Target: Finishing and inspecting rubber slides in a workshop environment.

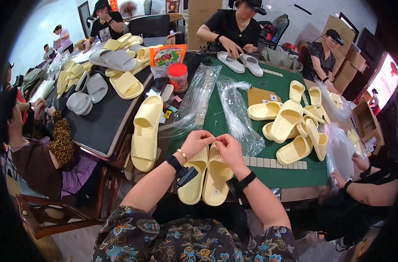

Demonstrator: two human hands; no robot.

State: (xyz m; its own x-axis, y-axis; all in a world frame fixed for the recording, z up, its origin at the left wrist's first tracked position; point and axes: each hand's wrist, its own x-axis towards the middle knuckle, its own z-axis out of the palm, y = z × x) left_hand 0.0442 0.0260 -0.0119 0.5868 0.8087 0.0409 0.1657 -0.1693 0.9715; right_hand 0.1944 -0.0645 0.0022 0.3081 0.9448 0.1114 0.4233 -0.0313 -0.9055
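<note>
A pair of pale yellow slippers (217, 179) lies side by side at the table's near edge, toes away from me. Above their toe ends my left hand (199, 143) and my right hand (228, 148) meet, fingertips pinched together. Between them is something very thin, seemingly a pale strand, too fine to make out well. My forearms partly cover the slippers' outer sides. Just beyond my hands lies a clear plastic bag (247, 126) with a bundle of thin white strands (232, 98). Another yellow pair (146, 131) is stacked to my left.
Loose yellow slippers (287, 120) are heaped at the right of the green table (207, 150). A red-lidded jar (178, 77) and an orange packet (167, 56) stand at the back left. Opposite, a person handles grey slippers (230, 62). A dark table (107, 118) at left bears more slippers.
</note>
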